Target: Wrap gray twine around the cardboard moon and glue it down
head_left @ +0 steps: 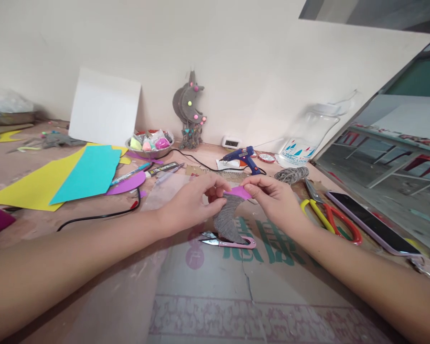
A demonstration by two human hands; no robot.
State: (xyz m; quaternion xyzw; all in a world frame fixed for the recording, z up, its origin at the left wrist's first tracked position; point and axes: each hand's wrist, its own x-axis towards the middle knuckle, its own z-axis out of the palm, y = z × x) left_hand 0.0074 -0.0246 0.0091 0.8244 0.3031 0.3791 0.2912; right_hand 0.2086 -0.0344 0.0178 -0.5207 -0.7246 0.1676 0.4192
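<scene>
Head view shows the yarn-wrapped crescent [227, 217] held between both hands over the middle of the table [39, 227], above a sheet of printed cardboard [215, 282]. Its long axis runs from the bare purple end [238, 192], away from the person, down to a grey tip that points toward the table's near edge and slightly right; the hollow side faces right. The wrapped body therefore lies on the near side of the fingertips. The left hand [193, 200] is nearer that body, its thumb on the yarn and its forefinger bent in close by the purple edge, the rest curled. The right hand [277, 198] pinches the purple end, thumb against forefinger with no gap. Pink-handled thread snips [251, 242] lie beneath the grey tip.

Toward the table's far edge, a metal bowl [148, 153] holds bright, plastic-wrapped lumps, perhaps modelling clay; blur leaves that uncertain. Near the far right corner stands a clear lidded jar [303, 136] printed with sailboats.
</scene>
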